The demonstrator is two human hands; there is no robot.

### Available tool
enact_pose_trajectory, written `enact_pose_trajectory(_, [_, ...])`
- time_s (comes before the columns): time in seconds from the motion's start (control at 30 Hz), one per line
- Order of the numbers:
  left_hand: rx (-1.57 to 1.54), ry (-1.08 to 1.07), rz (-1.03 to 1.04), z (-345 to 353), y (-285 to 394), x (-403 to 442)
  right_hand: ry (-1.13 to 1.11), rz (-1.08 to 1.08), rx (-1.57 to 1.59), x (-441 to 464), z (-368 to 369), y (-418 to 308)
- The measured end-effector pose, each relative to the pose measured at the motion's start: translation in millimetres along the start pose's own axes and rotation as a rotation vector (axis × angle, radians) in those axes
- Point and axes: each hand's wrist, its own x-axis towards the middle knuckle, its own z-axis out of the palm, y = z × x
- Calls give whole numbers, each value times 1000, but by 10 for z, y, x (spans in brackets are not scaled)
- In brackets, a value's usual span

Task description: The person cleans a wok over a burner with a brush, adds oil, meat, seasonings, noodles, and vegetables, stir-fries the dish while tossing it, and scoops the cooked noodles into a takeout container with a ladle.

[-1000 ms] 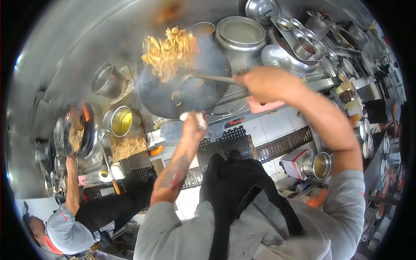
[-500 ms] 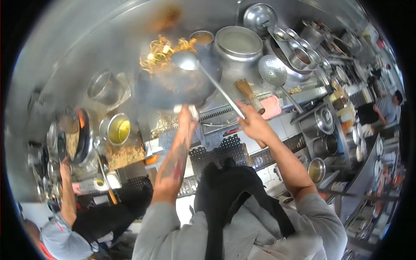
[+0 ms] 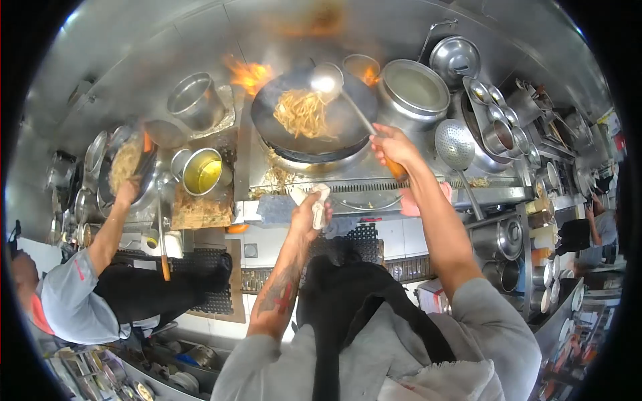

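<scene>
My right hand point(image 3: 394, 148) is closed around the wooden-ended handle of a long metal ladle point(image 3: 327, 81). The ladle's bowl hangs over the far right part of a dark wok point(image 3: 271, 110). Noodles point(image 3: 301, 113) lie in the middle of the wok, which sits on its burner. Nearer my body, apart from the wok, my left hand point(image 3: 309, 212) grips a folded white cloth point(image 3: 321, 204).
Flames point(image 3: 251, 73) rise behind the wok. A large pot of liquid point(image 3: 418, 90) and a perforated skimmer point(image 3: 456, 144) are on the right. Leftward stands a pot of yellow oil point(image 3: 202, 172). A co-worker point(image 3: 80, 287) handles another pan at far left.
The wok has come down level on the burner, and the tossed noodles lie in it. My left hand with the cloth has left the wok's near rim. Flames now show behind it.
</scene>
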Motion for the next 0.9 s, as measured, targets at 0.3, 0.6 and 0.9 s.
enact_pose_trajectory(0.3, [-381,24,-104,566,770,1144,-51,-502,-1408,382,72,-227])
enact_pose_trajectory(0.6, [-172,101,20,252,615,1446,48,-528,-1737,-1294,-276,-793])
enact_pose_trajectory(0.9, [-366,35,3,707,610,910,36,-452,-1765,-1239,57,-344])
